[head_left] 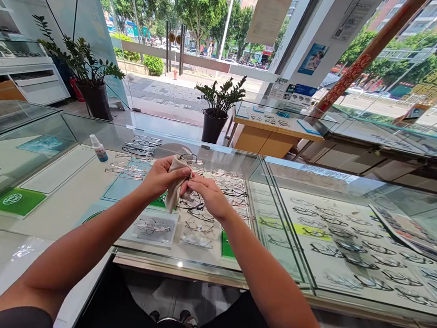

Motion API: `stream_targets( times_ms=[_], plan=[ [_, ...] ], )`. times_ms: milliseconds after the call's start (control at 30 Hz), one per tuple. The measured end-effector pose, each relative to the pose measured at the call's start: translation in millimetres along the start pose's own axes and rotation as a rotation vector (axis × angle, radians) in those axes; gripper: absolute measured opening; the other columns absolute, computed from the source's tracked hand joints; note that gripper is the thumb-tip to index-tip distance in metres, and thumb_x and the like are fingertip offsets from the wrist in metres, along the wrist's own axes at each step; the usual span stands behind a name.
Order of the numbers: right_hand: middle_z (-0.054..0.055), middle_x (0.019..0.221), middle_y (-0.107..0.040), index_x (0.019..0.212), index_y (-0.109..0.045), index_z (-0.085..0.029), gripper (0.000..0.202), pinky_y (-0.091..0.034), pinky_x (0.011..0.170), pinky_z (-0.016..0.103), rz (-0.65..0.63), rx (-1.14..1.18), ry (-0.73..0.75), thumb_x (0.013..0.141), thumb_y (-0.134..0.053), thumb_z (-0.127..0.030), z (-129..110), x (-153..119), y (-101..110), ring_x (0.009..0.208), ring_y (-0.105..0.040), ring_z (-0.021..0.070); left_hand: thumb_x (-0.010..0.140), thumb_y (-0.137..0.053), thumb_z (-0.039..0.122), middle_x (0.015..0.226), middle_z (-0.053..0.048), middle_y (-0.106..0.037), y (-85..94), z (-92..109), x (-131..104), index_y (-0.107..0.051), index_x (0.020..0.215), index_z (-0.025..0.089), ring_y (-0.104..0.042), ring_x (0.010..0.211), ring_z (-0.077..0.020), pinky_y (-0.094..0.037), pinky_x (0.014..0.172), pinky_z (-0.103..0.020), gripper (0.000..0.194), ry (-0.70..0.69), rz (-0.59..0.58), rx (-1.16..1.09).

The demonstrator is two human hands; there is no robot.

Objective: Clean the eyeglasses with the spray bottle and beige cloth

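Above the glass counter, my left hand (161,176) is closed around a beige cloth (175,186), which hangs down below the fingers. A thin dark-rimmed pair of eyeglasses (189,155) shows just above the cloth, partly covered by it and by my fingers. From the other side, my right hand (210,195) has its fingers pinched together at the cloth's edge, on the eyeglasses; the exact contact is hidden. Rows of eyeglasses (199,227) lie beneath my hands, and some frames overlap the held pair in view.
A small spray bottle (98,149) with blue liquid stands left on the counter. Green cards (17,201) and a grey tray (168,238) lie nearby. At right, another case holds many eyeglasses (351,246). Potted plants (214,124) stand beyond the counter, before the window.
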State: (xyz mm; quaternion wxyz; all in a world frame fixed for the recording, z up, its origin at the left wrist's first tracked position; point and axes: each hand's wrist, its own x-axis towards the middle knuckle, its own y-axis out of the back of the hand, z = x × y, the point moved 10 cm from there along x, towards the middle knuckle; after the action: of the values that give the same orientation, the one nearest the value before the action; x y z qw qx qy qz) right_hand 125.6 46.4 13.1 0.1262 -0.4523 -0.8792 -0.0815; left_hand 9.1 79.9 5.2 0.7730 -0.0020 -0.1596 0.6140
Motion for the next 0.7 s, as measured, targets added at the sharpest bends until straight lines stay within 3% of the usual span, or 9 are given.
stream_targets(
  times_ms=[100, 233, 333, 433, 567, 700],
  plan=[
    [0.006, 0.096, -0.07, 0.079, -0.082, -0.02, 0.036, -0.048, 0.101, 0.039, -0.014, -0.008, 0.017, 0.099, -0.066, -0.046, -4, 0, -4, 0.094, -0.062, 0.0216, 0.076, -0.096, 0.069, 0.059, -0.001, -0.068, 3.3, 2, 0, -0.074, 0.073, 0.014, -0.054, 0.046, -0.0094, -0.041, 0.046, -0.02, 0.059, -0.036, 0.048, 0.035],
    [0.005, 0.086, -0.074, 0.075, -0.082, -0.021, 0.036, -0.047, 0.108, 0.041, -0.002, -0.042, 0.03, 0.098, -0.066, -0.045, -10, 0, 7, 0.098, -0.065, 0.0239, 0.082, -0.089, 0.074, 0.07, -0.007, -0.076, -2.3, 2, 3, -0.08, 0.081, 0.012, -0.063, 0.056, -0.0131, -0.048, 0.052, -0.022, 0.062, 0.003, -0.073, 0.029],
    [0.004, 0.08, -0.075, 0.075, -0.083, -0.021, 0.031, -0.048, 0.098, 0.04, 0.048, -0.045, 0.005, 0.094, -0.068, -0.041, -10, 0, 23, 0.085, -0.062, 0.0212, 0.086, -0.09, 0.065, 0.087, -0.01, -0.081, -8.8, 5, 2, -0.084, 0.1, 0.013, -0.074, 0.074, -0.0194, -0.059, 0.068, -0.027, 0.054, 0.018, -0.185, 0.002],
    [0.005, 0.082, -0.076, 0.077, -0.084, -0.02, 0.026, -0.048, 0.089, 0.038, 0.091, -0.01, -0.015, 0.089, -0.069, -0.039, -6, 0, 31, 0.083, -0.061, 0.0202, 0.084, -0.095, 0.051, 0.099, -0.011, -0.083, -13.7, 9, 0, -0.084, 0.111, 0.015, -0.077, 0.086, -0.0217, -0.061, 0.077, -0.029, 0.046, -0.006, -0.238, 0.007],
    [0.005, 0.085, -0.074, 0.079, -0.084, -0.019, 0.028, -0.048, 0.089, 0.036, 0.061, 0.023, -0.018, 0.091, -0.069, -0.039, 1, 2, 19, 0.084, -0.059, 0.0188, 0.075, -0.102, 0.044, 0.091, -0.008, -0.082, -10.4, 5, 1, -0.082, 0.103, 0.015, -0.075, 0.077, -0.0183, -0.06, 0.07, -0.026, 0.045, -0.015, -0.157, 0.002],
    [0.004, 0.091, -0.069, 0.08, -0.084, -0.019, 0.033, -0.049, 0.088, 0.035, -0.004, 0.032, -0.007, 0.095, -0.069, -0.044, 3, 2, 2, 0.085, -0.059, 0.0181, 0.074, -0.1, 0.058, 0.071, -0.003, -0.075, 1.1, 1, 1, -0.075, 0.083, 0.014, -0.064, 0.057, -0.0131, -0.052, 0.055, -0.023, 0.051, -0.035, -0.002, 0.048]
  ],
)
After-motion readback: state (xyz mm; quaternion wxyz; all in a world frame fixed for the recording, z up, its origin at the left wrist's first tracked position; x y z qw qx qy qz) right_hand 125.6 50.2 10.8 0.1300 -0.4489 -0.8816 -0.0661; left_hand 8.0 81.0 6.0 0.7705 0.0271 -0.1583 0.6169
